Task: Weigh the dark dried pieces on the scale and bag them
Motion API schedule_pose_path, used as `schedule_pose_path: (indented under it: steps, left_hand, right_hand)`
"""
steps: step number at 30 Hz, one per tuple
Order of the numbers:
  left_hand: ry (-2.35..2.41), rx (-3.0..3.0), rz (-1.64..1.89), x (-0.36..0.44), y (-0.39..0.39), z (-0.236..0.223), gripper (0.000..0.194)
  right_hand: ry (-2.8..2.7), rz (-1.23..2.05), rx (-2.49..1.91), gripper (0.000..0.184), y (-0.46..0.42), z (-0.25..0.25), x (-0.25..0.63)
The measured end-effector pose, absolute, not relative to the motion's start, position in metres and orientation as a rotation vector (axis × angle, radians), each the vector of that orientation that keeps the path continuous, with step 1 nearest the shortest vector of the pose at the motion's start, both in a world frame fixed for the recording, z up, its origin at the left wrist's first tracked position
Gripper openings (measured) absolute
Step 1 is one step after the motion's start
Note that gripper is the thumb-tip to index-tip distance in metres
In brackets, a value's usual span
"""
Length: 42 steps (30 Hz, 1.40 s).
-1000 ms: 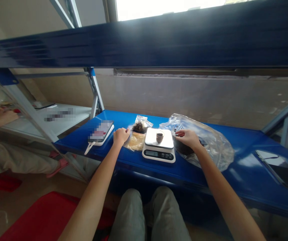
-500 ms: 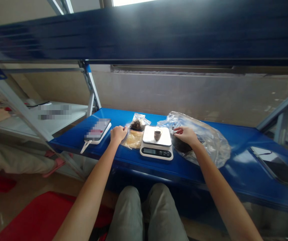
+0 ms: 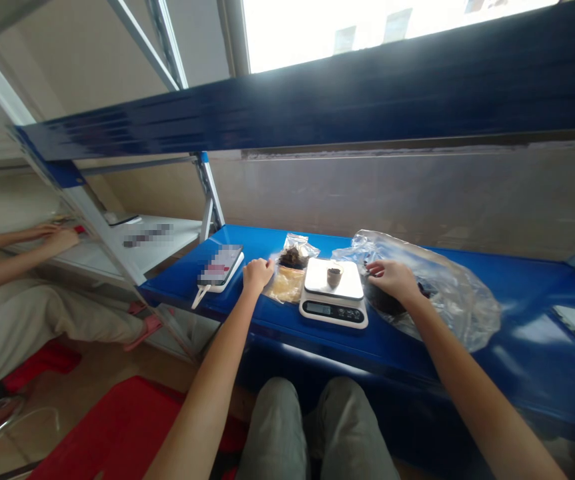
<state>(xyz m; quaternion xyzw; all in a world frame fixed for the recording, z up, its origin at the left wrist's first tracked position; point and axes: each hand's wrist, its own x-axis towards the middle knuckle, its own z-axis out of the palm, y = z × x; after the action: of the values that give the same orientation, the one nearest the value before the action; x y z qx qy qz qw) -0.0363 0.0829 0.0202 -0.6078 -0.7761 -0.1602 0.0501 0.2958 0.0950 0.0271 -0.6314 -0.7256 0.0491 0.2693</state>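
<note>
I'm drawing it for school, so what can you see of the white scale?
The digital scale is white, low and boxy, and looks like plastic. On top is a flat, shiny plate; on the front, a dark panel with buttons and a small gray screen, too blurry to read. It sits upright on the blue shelf. A small brown cup of dark bits stands on its plate.

blue shelf (image 3: 277, 333): glossy, smooth | large bag (image 3: 462, 300): clear, crinkled plastic | trousers (image 3: 272, 427): matt cloth

Both forearms (image 3: 212, 373) extended forward
</note>
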Motion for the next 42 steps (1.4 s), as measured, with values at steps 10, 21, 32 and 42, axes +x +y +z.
schedule_pose_path:
  steps: [10,21,32,42]
  left_hand:
    - [-2.344,-1.867,-0.492,-0.038,0.083,0.021,0.053]
    - [-2.356,-1.850,-0.487,-0.039,0.086,0.020,0.051]
    - [-2.355,-1.860,-0.474,-0.038,0.085,0.022,0.050]
    - [-2.347,-1.871,-0.480,-0.037,0.083,0.023,0.049]
  right_hand:
    - [-1.859,0.148,-1.667,0.019,0.091,0.035,0.292]
    - [-1.661,0.128,-1.367,0.019,0.083,0.053,0.285]
    - [-1.751,0.304,-1.006,0.017,0.059,0.058,0.244]
    - [-1.894,0.309,-0.899,0.019,0.060,0.053,0.240]
